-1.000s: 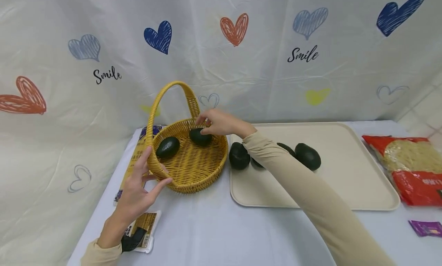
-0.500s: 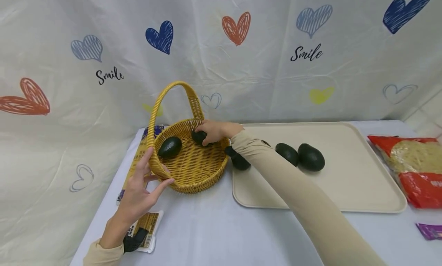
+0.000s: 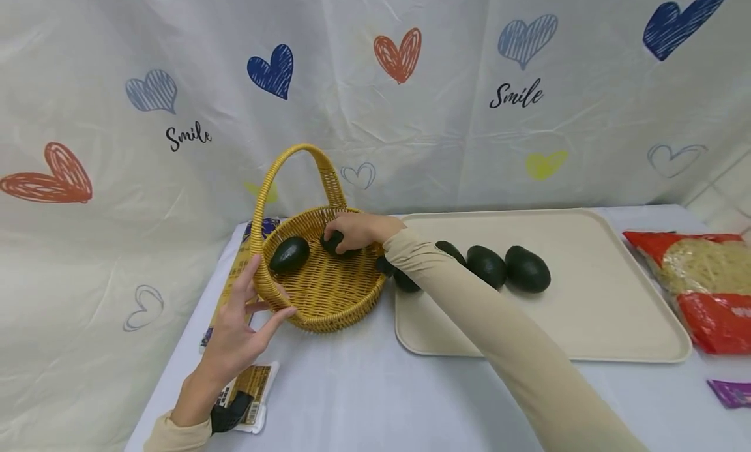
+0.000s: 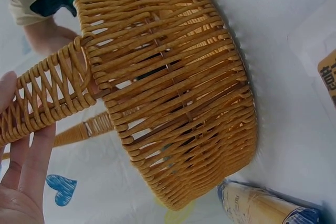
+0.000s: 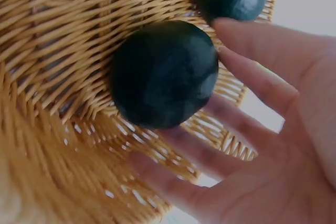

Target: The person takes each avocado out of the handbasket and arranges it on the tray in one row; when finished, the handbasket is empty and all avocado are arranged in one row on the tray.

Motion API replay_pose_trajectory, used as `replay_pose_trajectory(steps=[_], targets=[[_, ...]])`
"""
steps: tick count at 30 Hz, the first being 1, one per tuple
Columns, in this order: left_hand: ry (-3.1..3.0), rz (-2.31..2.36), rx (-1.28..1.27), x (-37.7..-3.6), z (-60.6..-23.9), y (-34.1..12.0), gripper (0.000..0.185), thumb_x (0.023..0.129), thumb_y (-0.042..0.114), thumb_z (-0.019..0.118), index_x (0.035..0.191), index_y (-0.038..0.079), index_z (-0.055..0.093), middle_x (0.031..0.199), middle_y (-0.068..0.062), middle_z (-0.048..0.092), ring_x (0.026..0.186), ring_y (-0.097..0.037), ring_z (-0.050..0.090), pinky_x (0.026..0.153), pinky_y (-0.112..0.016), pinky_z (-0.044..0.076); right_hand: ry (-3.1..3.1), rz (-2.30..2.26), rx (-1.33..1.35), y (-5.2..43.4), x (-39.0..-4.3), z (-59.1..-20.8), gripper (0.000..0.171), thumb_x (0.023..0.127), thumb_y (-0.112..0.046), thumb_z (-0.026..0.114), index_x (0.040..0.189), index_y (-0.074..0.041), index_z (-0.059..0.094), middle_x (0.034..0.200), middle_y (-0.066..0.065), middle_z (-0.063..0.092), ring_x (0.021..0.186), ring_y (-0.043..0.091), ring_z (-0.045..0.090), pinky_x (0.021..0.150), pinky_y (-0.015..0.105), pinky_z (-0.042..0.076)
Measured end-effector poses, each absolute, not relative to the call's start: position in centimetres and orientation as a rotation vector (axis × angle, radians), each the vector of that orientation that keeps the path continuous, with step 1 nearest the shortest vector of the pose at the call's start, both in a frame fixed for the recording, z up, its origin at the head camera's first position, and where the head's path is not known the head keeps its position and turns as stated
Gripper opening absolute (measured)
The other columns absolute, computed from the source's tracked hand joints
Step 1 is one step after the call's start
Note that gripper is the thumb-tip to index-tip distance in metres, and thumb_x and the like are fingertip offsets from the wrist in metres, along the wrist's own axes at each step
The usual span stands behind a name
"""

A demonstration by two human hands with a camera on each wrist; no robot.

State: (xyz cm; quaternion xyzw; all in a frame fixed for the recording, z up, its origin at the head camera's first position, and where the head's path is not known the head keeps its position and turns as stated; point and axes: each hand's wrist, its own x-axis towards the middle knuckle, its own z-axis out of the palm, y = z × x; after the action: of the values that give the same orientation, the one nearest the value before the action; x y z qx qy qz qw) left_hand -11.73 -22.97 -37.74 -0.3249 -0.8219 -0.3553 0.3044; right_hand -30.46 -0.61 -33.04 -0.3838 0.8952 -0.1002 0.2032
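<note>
Wicker basket (image 3: pixel 321 289) standing on the desk (image 3: pixel 364 400) left of centre, its right wall just beside the left edge of the cream tray (image 3: pixel 587 321); bare desk lies open on the near side of both, and the heart-printed backdrop (image 3: pixel 411 113) closes the far side. The basket's handle (image 3: pixel 290 162) arches upright over its left half, leaving the right half of the rim open from above. Right arm, in a beige sleeve (image 3: pixel 499 347), stretches from the near right diagonally across the tray's left corner and over the basket's right rim. Right hand (image 3: pixel 358 231) lies inside the basket, palm down; its fingers (image 5: pixel 252 82) are loosely spread and curved around a dark avocado (image 5: pixel 164 74) that sits on the woven floor near the far wall, touching it without a tight clasp. A second avocado (image 3: pixel 289 254) lies in the basket's left part, apart from the first. Left hand (image 3: pixel 240 331) rests against the near-left outer wall at the handle's base, fingers (image 4: pixel 26 150) straight and spread, thumb along the rim. Three more avocados (image 3: pixel 504 269) lie in a row on the tray's far-left part. Flat packets (image 3: pixel 246 387) lie under the left wrist; a red bag (image 3: pixel 704 289) lies at the far right.
</note>
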Motion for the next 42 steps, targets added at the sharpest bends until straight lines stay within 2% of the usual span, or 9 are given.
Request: replay_pose_trajectory(steps=[5, 12, 19, 24, 27, 32, 34, 39, 42], targets=[[-2.178, -0.949, -0.865, -11.7, -37.6, -22.9, 0.086, 0.101, 0.045, 0.063, 0.158, -0.009, 0.028, 0.132, -0.025, 0.058, 0.093, -0.036, 0.072, 0.083, -0.015, 0.06, 2.465, -0.214, -1.077, -0.6, -30.2, -33.1, 0.046, 0.106, -0.016, 0.066, 0.151, -0.015, 0.055, 0.16, 0.013, 0.04, 0.145, 0.026, 0.041, 0.115, 0.038, 0.043], [-2.189, -0.946, -0.854, -11.6, -37.7, -23.0, 0.087, 0.101, 0.046, 0.062, 0.158, -0.009, 0.028, 0.131, -0.025, 0.058, 0.093, -0.037, 0.072, 0.083, -0.014, 0.059, 2.345, -0.162, -1.189, -0.4, -29.7, -33.1, 0.049, 0.104, -0.019, 0.069, 0.151, -0.013, 0.057, 0.155, 0.01, 0.05, 0.145, 0.025, 0.044, 0.119, 0.035, 0.04], [-2.188, -0.94, -0.853, -11.7, -37.6, -22.9, 0.087, 0.1, 0.047, 0.062, 0.158, -0.009, 0.028, 0.129, -0.024, 0.06, 0.093, -0.036, 0.072, 0.083, -0.014, 0.059, 2.288, -0.187, -1.147, 0.8, -28.3, -32.4, 0.04, 0.106, -0.023, 0.065, 0.146, -0.016, 0.062, 0.148, 0.006, 0.056, 0.133, 0.024, 0.053, 0.108, 0.035, 0.048], [-2.183, -0.936, -0.86, -11.6, -37.5, -22.9, 0.087, 0.101, 0.046, 0.061, 0.158, -0.009, 0.027, 0.124, -0.022, 0.06, 0.092, -0.034, 0.072, 0.083, -0.013, 0.059, 2.246, -0.194, -1.189, 1.5, -27.0, -32.4, 0.04, 0.106, -0.021, 0.065, 0.145, -0.015, 0.061, 0.148, 0.007, 0.057, 0.135, 0.024, 0.053, 0.111, 0.036, 0.047], [-2.193, -0.956, -0.861, -11.5, -37.6, -22.9, 0.087, 0.099, 0.041, 0.066, 0.159, -0.009, 0.026, 0.121, -0.021, 0.061, 0.097, -0.027, 0.072, 0.085, -0.013, 0.058, 2.248, -0.234, -1.195, 1.9, -26.5, -32.8, 0.045, 0.106, -0.022, 0.065, 0.149, -0.014, 0.057, 0.15, 0.009, 0.055, 0.136, 0.026, 0.052, 0.113, 0.037, 0.046], [-2.2, -0.969, -0.857, -11.3, -37.5, -23.2, 0.09, 0.094, 0.021, 0.08, 0.159, -0.009, 0.026, 0.121, -0.021, 0.061, 0.106, -0.015, 0.07, 0.086, -0.013, 0.058, 2.267, -0.325, -1.195, 2.2, -26.1, -33.3, 0.047, 0.108, -0.027, 0.062, 0.152, -0.014, 0.053, 0.151, 0.008, 0.054, 0.137, 0.025, 0.052, 0.114, 0.037, 0.045], [-2.202, -0.968, -0.855, -11.4, -37.4, -23.2, 0.089, 0.095, 0.023, 0.079, 0.159, -0.008, 0.026, 0.124, -0.022, 0.059, 0.106, -0.014, 0.069, 0.086, -0.013, 0.058, 2.265, -0.364, -1.188, 2.4, -26.1, -33.5, 0.046, 0.109, -0.028, 0.06, 0.152, -0.013, 0.053, 0.151, 0.008, 0.054, 0.137, 0.025, 0.052, 0.114, 0.037, 0.045], [-2.219, -0.972, -0.841, -11.5, -37.6, -23.2, 0.089, 0.101, 0.045, 0.065, 0.159, -0.009, 0.025, 0.128, -0.027, 0.055, 0.105, -0.016, 0.069, 0.085, -0.012, 0.058, 2.244, -0.417, -1.178, 2.3, -26.1, -34.1, 0.048, 0.108, -0.028, 0.061, 0.152, -0.011, 0.052, 0.149, 0.009, 0.055, 0.135, 0.024, 0.053, 0.113, 0.035, 0.046], [-2.195, -0.971, -0.855, -11.7, -37.7, -23.2, 0.089, 0.101, 0.047, 0.063, 0.158, -0.01, 0.027, 0.13, -0.027, 0.055, 0.101, -0.023, 0.071, 0.084, -0.013, 0.058, 2.243, -0.429, -1.168, 2.2, -26.3, -34.4, 0.05, 0.106, -0.029, 0.065, 0.152, -0.011, 0.052, 0.146, 0.009, 0.057, 0.134, 0.023, 0.054, 0.112, 0.035, 0.046]])
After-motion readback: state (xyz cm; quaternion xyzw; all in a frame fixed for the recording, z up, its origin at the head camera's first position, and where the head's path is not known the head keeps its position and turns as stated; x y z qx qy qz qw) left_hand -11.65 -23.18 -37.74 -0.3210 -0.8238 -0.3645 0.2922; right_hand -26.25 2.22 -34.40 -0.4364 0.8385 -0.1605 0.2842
